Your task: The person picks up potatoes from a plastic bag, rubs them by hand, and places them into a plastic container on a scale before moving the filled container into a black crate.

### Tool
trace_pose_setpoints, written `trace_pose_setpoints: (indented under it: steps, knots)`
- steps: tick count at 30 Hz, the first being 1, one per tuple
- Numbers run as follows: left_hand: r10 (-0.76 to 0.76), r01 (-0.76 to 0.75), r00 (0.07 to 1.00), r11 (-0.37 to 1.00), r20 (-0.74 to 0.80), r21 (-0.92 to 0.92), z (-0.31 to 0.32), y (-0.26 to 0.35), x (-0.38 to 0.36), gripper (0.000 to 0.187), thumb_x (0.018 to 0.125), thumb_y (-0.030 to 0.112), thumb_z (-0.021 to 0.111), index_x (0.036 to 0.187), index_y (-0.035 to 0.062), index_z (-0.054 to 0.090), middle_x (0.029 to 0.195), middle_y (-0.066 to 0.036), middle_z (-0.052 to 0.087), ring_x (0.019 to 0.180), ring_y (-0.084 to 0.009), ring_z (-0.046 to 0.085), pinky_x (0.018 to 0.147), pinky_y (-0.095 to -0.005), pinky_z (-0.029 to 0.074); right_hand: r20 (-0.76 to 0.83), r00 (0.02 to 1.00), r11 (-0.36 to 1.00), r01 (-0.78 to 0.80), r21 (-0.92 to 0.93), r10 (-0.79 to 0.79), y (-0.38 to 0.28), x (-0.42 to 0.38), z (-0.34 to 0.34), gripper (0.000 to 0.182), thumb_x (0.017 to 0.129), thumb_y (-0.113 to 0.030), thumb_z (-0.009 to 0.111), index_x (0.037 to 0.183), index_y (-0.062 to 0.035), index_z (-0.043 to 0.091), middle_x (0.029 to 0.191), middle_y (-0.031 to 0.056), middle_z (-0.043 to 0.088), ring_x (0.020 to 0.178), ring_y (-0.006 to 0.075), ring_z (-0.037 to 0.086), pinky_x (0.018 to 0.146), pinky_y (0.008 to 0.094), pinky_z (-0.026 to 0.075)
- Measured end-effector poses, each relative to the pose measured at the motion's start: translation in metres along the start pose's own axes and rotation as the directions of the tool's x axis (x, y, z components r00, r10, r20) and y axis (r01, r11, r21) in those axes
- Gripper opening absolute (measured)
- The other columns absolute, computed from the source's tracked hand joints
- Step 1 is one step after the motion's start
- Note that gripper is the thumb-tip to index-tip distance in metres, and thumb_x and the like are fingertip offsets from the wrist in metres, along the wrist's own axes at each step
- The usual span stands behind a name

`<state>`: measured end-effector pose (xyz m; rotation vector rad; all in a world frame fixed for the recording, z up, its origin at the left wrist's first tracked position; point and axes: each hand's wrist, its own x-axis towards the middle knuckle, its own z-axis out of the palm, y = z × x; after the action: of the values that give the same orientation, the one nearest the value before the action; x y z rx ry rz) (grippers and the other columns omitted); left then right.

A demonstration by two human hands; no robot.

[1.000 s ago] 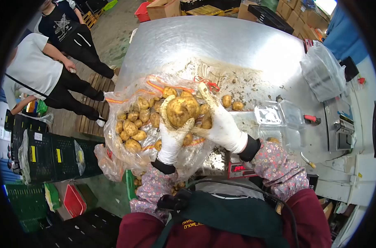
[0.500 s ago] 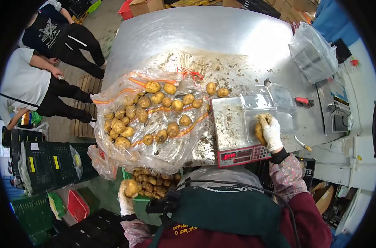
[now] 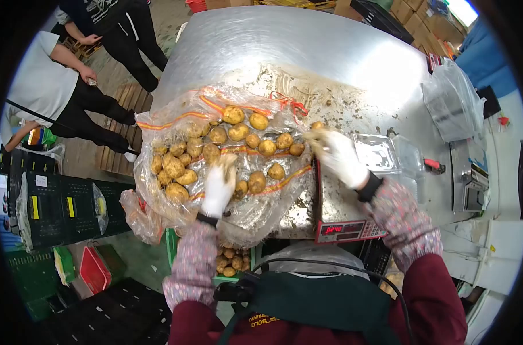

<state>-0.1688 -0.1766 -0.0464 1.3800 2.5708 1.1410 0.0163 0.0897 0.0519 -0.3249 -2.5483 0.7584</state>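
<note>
My left hand [image 3: 220, 187], in a white glove soiled at the fingertips, reaches over a spread clear plastic bag [image 3: 158, 123] with orange-red stripes. Its fingers stretch down among the loose potatoes [image 3: 173, 168], just short of one potato [image 3: 211, 153]. My right hand [image 3: 339, 156], also gloved, is blurred by motion over the left side of the digital scale [image 3: 335, 207]. Its fingertips are right at a potato [image 3: 317, 125] beside the bag, and their grip is smeared. Clear plastic boxes [image 3: 377, 152] are at the scale's right, partly behind my right hand.
A green crate [image 3: 170, 244] of potatoes stands below the table's front edge. Red-handled tool [image 3: 434, 165] and wrapped container stack [image 3: 454, 103] occupy the right side. Two people [image 3: 49, 86] stand at the left, near a wooden pallet [image 3: 120, 141] and dark crates [image 3: 57, 207].
My left hand has left the crate side and its potato, moving up over the bag. My right hand has moved left from the box and its potato. The scale display reads differently.
</note>
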Motion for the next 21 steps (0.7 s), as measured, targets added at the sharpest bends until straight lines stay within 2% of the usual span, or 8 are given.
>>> trace_pose_setpoints:
  steps: [7,9,10,12,14,17,19,21]
  knots:
    - [-0.09,0.005,0.96,0.953,0.265,0.304,0.02,-0.112,0.182,0.022,0.084,0.022,0.053,0.087,0.0059,0.068,0.089,-0.023,0.068,0.087,-0.0415,0.065,0.079,-0.0487,0.053,0.724,0.689,0.986,-0.14,0.085,0.035,0.015,0.153,0.124,0.036,0.081,-0.026,0.063,0.11,-0.0064,0.069,0.105,0.0211,0.069,0.1,0.0386,0.065,0.085,0.0411,0.053]
    - [-0.176,0.105,0.979,0.864,0.101,0.492,-0.007,-0.117,0.236,0.031,0.083,0.017,0.06,0.11,0.0031,0.066,0.099,-0.025,0.067,0.091,-0.0419,0.065,0.08,-0.0484,0.053,0.414,0.883,0.967,-0.141,-0.214,0.22,0.039,0.198,0.139,0.037,0.079,-0.018,0.065,0.109,0.0025,0.065,0.091,0.0228,0.069,0.091,0.0348,0.068,0.082,0.0417,0.054]
    - [0.019,-0.005,0.999,0.902,-0.027,0.432,-0.03,-0.116,0.256,0.041,0.084,0.011,0.058,0.123,0.004,0.061,0.11,-0.025,0.065,0.099,-0.0406,0.063,0.086,-0.0444,0.053,0.434,0.807,0.902,-0.262,-0.343,0.399,0.081,0.237,0.146,0.052,0.076,-0.019,0.067,0.119,0.0065,0.057,0.096,0.0273,0.068,0.095,0.0378,0.067,0.081,0.0429,0.054]
    - [-0.057,0.056,0.987,0.998,-0.151,-0.01,-0.07,-0.142,0.298,0.04,0.087,0.007,0.059,0.127,0.0056,0.06,0.112,-0.012,0.067,0.105,-0.0226,0.063,0.093,-0.0326,0.048,-0.045,0.901,0.861,-0.426,-0.277,0.431,0.139,0.264,0.138,0.076,0.077,-0.025,0.069,0.142,0.0016,0.04,0.122,0.0307,0.059,0.11,0.0387,0.063,0.091,0.0412,0.052]
    - [-0.212,0.047,0.87,0.934,-0.446,-0.353,-0.112,-0.15,0.316,0.036,0.085,0.003,0.062,0.121,0.0045,0.061,0.093,-0.005,0.064,0.081,-0.0138,0.058,0.074,-0.0282,0.048,-0.059,0.768,0.72,-0.622,-0.308,0.637,0.155,0.269,0.104,0.087,0.08,-0.028,0.068,0.15,0.0009,0.026,0.126,0.0287,0.059,0.113,0.0388,0.061,0.094,0.041,0.05]
    - [-0.176,0.199,0.523,0.977,-0.834,-0.081,-0.158,-0.142,0.314,0.037,0.085,-0.002,0.059,0.122,0.0034,0.059,0.087,-0.005,0.062,0.072,-0.0112,0.056,0.066,-0.0271,0.048,-0.028,0.811,0.728,-0.539,-0.423,0.584,0.163,0.256,0.072,0.04,0.081,-0.023,0.063,0.114,0.0005,0.067,0.101,0.0242,0.07,0.102,0.0355,0.067,0.09,0.0391,0.052]
    - [0.263,-0.202,0.595,0.964,-0.759,0.176,-0.158,-0.114,0.291,0.033,0.087,-0.002,0.057,0.12,0.0009,0.06,0.094,-0.007,0.063,0.082,-0.0138,0.06,0.074,-0.0277,0.049,-0.026,0.905,0.89,-0.422,-0.172,0.424,0.153,0.229,0.082,0.025,0.082,-0.02,0.061,0.095,-0.002,0.073,0.093,0.0213,0.071,0.093,0.0358,0.069,0.084,0.0399,0.054]
    - [0.391,-0.413,0.793,0.909,-0.467,0.06,-0.116,-0.072,0.256,0.029,0.087,0.008,0.065,0.116,0.0063,0.064,0.101,-0.01,0.068,0.092,-0.0228,0.065,0.081,-0.0302,0.051,0.095,0.976,0.942,-0.16,-0.294,0.195,0.12,0.197,0.104,0.023,0.084,-0.022,0.059,0.097,-0.0086,0.072,0.09,0.0175,0.071,0.086,0.0336,0.068,0.082,0.0418,0.054]
